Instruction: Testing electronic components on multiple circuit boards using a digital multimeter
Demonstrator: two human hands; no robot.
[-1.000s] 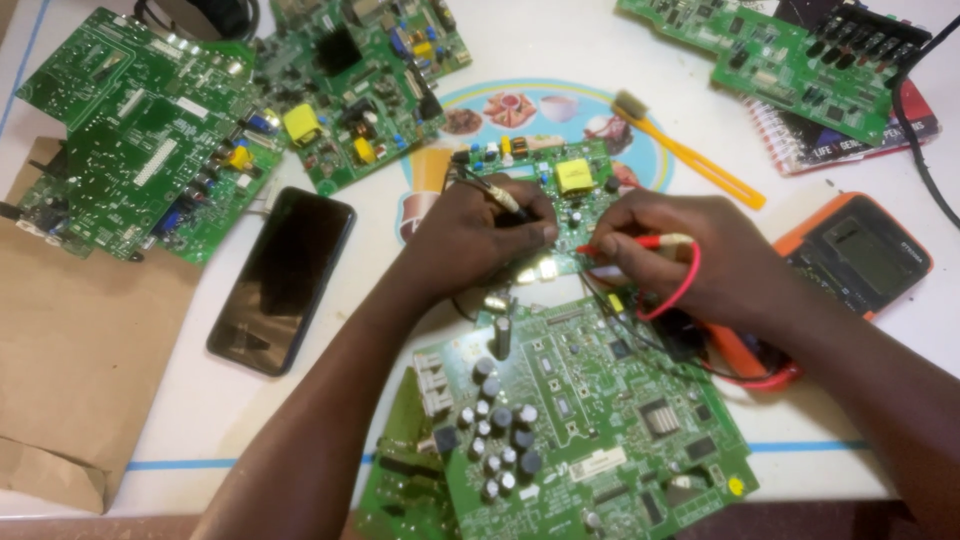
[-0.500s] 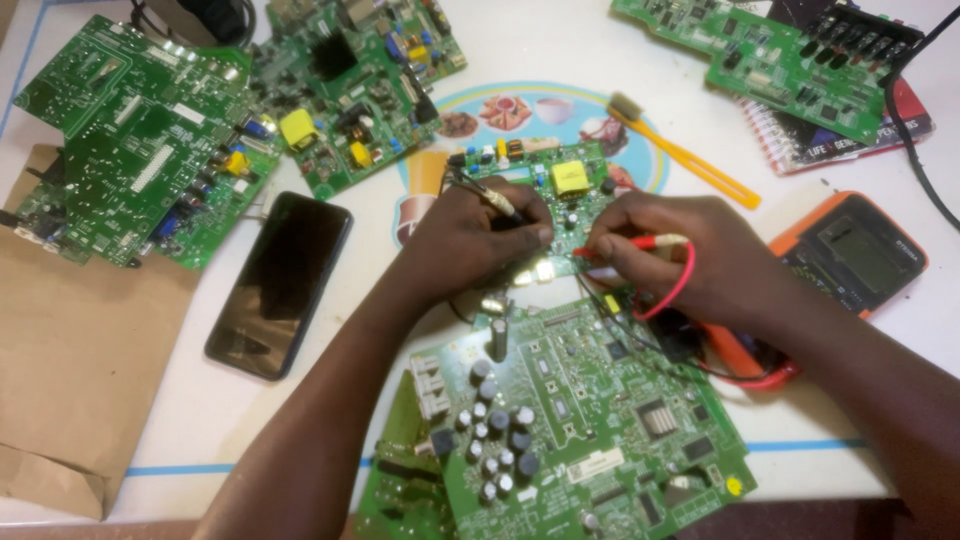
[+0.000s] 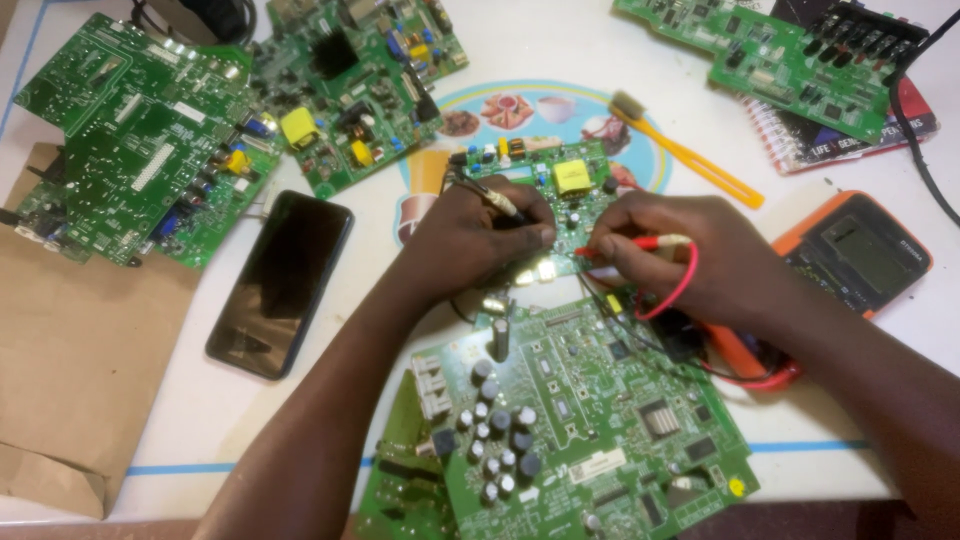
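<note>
Green and stiff but fragile, the small circuit board [image 3: 560,200] lies mid-surface, left hand [image 3: 470,240] pinching a black probe [image 3: 495,198] onto it, right hand [image 3: 700,260] clamped on a red probe [image 3: 625,245], best handled by bare edges.

Both forearms are bare to the frame's edge, and the hands [image 3: 480,240] wear no gloves, rings or watch.

dark phone screen [image 3: 281,282] left of the hands, grey meter screen [image 3: 858,255] (orange-cased) at right
</note>
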